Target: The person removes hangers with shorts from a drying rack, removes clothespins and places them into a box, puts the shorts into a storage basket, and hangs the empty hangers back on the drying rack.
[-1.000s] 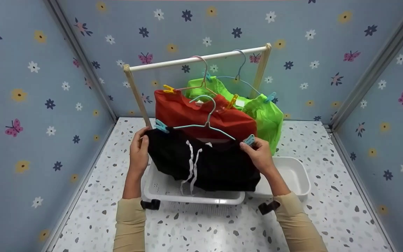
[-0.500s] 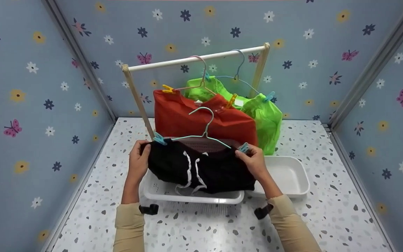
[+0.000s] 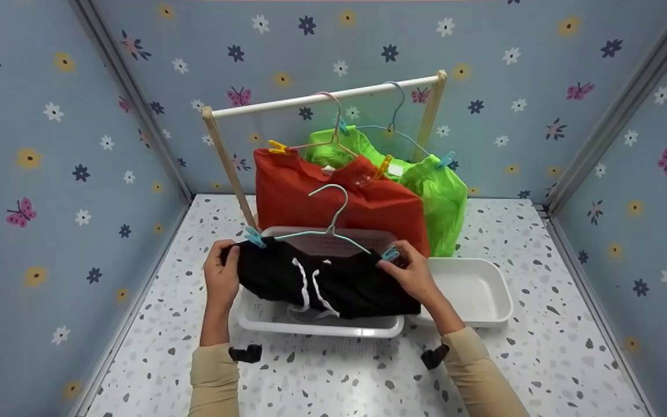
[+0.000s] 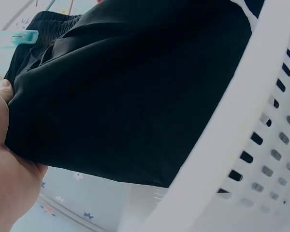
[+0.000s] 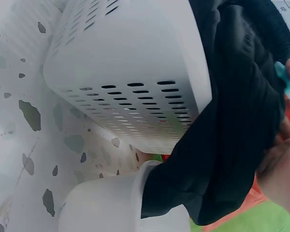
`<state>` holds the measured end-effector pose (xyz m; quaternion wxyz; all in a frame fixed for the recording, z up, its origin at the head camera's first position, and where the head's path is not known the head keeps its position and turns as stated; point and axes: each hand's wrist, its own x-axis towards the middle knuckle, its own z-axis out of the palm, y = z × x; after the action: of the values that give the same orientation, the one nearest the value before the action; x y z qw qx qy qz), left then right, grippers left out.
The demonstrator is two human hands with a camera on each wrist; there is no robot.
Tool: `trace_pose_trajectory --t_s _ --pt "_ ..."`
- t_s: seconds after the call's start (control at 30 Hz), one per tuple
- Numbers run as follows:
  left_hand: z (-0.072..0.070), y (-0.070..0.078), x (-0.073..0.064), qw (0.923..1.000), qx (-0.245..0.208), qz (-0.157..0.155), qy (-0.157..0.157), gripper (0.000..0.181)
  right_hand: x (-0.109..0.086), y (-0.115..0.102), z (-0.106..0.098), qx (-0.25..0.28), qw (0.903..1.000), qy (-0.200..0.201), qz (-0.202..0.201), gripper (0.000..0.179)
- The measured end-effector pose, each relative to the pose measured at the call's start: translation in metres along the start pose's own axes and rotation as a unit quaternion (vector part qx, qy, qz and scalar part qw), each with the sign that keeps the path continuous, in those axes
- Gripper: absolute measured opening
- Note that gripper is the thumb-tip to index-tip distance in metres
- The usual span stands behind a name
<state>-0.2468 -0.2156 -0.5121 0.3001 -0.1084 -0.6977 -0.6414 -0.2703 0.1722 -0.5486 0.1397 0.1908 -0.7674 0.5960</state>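
Note:
Black shorts (image 3: 339, 289) with a white drawstring (image 3: 304, 284) hang from a mint-green wire hanger (image 3: 332, 230), held above the white perforated basket (image 3: 339, 331). Blue clothespins clip the waistband near both hanger ends: a left clothespin (image 3: 255, 237) and a right clothespin (image 3: 390, 253). My left hand (image 3: 222, 281) pinches the left side of the shorts; the left wrist view shows its thumb on the cloth (image 4: 121, 101) below the clip. At the other end my right hand (image 3: 417, 281) grips the waist corner beside the right clothespin, some fingers hidden behind cloth.
Behind stands a rack with a white bar (image 3: 287, 105) on wooden posts. Red clothing (image 3: 333, 197) with yellow clothespins and bright green clothing (image 3: 443, 197) hang there on hangers. A white tray (image 3: 501, 318) sits right of the basket. Flowered panels enclose the speckled surface (image 3: 553, 347).
Both hands have lowered the shorts and hanger towards me, then slightly left. The hanger's hook has dropped lower in front of the red clothing, and the basket's far rim has come into view.

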Motion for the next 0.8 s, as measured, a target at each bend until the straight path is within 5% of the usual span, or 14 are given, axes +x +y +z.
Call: trace_pose_trajectory --t_s 0.3,0.6,0.8 --pt "-0.012 0.0 0.0 0.9998 0.003 -0.004 0.018 0.015 -0.002 -0.002 0.001 -0.104 0.9935 -0.044 -0.008 0.027" --pt "-0.018 0.005 -0.002 0.9988 0.031 0.008 0.038 0.015 0.0 -0.008 0.008 -0.099 0.9933 -0.056 -0.02 0.022" --pt "-0.018 0.02 0.002 0.9961 0.062 0.045 0.043 0.01 0.002 -0.038 0.011 -0.068 0.9968 -0.038 -0.018 0.019"
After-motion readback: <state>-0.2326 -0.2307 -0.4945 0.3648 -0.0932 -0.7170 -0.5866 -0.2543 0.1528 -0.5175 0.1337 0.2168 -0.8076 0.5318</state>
